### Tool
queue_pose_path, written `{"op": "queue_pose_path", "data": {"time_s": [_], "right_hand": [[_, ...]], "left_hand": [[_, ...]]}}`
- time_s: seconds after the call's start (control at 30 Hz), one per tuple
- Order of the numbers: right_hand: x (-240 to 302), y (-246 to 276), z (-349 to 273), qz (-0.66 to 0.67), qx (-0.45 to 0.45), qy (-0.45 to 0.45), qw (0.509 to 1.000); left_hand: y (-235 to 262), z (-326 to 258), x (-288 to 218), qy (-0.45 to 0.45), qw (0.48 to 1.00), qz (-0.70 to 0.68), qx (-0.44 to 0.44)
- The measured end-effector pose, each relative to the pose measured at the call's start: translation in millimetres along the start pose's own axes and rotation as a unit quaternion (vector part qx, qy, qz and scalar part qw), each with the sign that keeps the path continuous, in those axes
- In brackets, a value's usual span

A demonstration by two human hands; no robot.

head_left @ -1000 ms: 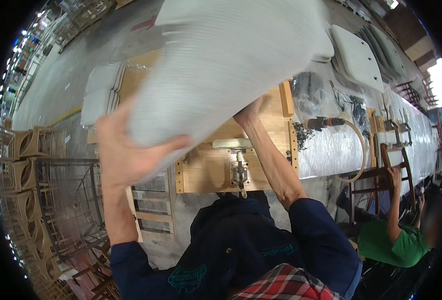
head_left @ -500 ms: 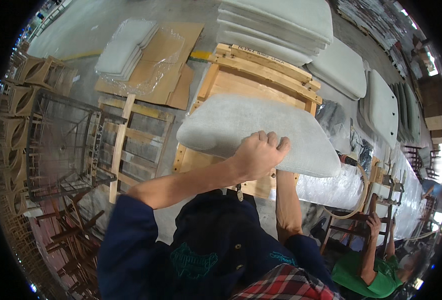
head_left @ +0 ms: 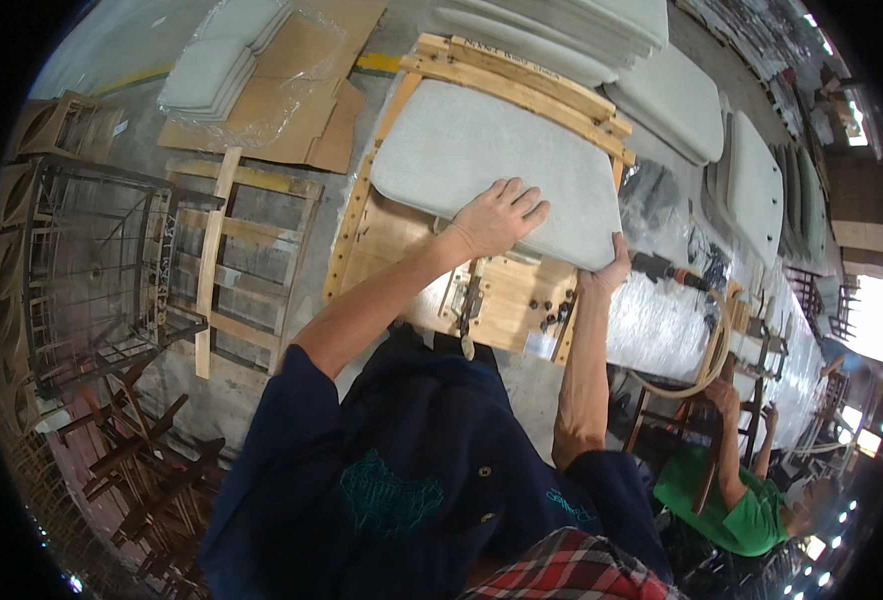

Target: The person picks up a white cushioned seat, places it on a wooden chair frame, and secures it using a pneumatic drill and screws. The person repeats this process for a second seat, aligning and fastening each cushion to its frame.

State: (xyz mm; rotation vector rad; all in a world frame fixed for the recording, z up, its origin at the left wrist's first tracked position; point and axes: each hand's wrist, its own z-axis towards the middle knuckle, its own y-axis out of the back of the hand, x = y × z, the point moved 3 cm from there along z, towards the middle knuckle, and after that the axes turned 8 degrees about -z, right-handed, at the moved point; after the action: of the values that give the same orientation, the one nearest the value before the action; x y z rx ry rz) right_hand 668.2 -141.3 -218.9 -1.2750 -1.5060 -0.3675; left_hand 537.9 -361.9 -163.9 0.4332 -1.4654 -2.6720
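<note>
Cushion pad (head_left: 482, 170), pale grey with rounded corners, lay flat on the wooden jig frame (head_left: 507, 75) at upper centre of the frame, on the light wood bench top (head_left: 507, 300). Left hand (head_left: 497, 215) rested palm-down on the pad's near part, fingers spread. Right hand (head_left: 607, 270) gripped the pad's lower right corner, fingers curled around the edge, thumb side up. Metal clamp fitting (head_left: 472, 300) sat on the bench just below the pad, between the forearms. More grey pads were stacked (head_left: 552, 30) at top centre and laid out (head_left: 677, 100) to the upper right. Cardboard sheets (head_left: 292, 90) with plastic-wrapped pads lay upper left. Bare wooden chair frame (head_left: 222, 260) sat left of the bench. Another person in a green shirt (head_left: 742, 505) was at lower right, one hand raised to a chair part.
</note>
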Motion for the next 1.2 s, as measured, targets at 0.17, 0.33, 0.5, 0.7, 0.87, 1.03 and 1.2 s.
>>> {"op": "queue_pose_path", "data": {"time_s": [0.17, 0.33, 0.5, 0.7, 0.87, 1.03, 1.2], "right_hand": [[-37.6, 7.1, -46.6, 0.023, -0.041, -0.095, 0.994], [-67.8, 31.5, -65.6, -0.105, -0.013, -0.069, 0.992], [-77.4, -3.5, -81.3, -0.027, 0.029, -0.139, 0.989], [-88.8, 7.9, -66.8, -0.054, 0.042, -0.140, 0.988], [-96.5, 32.7, -67.8, -0.118, -0.006, -0.134, 0.984], [-45.8, 10.9, -99.7, -0.477, -0.214, 0.162, 0.837], [-1.8, -33.0, -72.4, -0.692, -0.004, 0.357, 0.627]], "left_hand": [[0.6, -59.2, 2.1, 0.104, 0.993, -0.052, 0.020], [1.9, -147.6, 0.5, 0.397, 0.883, -0.183, -0.170], [-4.3, -140.3, -3.8, 0.653, 0.517, -0.527, -0.168], [-45.5, -144.3, 30.2, 0.530, 0.590, -0.603, -0.087], [-46.9, -155.6, 37.9, 0.553, 0.614, -0.558, -0.078], [10.2, -143.5, 0.7, 0.618, 0.684, -0.322, -0.217], [42.7, -122.4, 30.4, 0.407, 0.880, -0.112, -0.219]]}}
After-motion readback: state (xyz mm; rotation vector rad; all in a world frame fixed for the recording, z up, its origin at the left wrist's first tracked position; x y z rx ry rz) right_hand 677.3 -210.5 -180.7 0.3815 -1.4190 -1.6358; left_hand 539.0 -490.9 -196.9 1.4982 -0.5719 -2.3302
